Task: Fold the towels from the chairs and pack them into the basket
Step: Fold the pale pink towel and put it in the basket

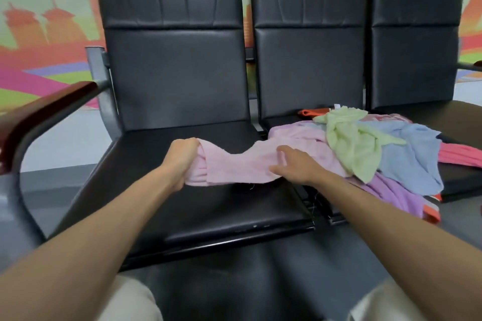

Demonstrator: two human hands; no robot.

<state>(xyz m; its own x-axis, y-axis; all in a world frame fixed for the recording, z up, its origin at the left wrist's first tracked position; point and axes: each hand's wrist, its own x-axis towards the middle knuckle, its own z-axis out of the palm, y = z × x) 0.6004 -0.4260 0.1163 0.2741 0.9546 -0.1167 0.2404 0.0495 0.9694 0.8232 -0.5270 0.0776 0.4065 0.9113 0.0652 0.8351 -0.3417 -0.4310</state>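
while the person is standing in front of the row of black chairs, the left hand (182,157) is gripping one bunched end of the pink towel (240,165), with the fingers curling tight around the cloth. the right hand (290,164) is lying on the same towel, closer to the pile, with the fingers rather straight and spread; it is pressing the cloth and not closing on it. to me it seems the towel is being held this way to draw it out long and free it from the others: one hand is pulling, the other is holding the far part down.

the towel is stretching from the first chair seat (208,211) across the gap to the second seat, where its far end is disappearing under the pile. it is looking thin and soft, pale pink, with its upper edge sagging in a wave between the two hands and one end crumpled into a bundle. no fold is showing in it yet.

on the pile, a light green towel (349,143) is lying on top, a blue towel (407,156) is spreading beside it, and a purple towel (391,191) is hanging over the front edge of the seat. i am not seeing any basket from here.
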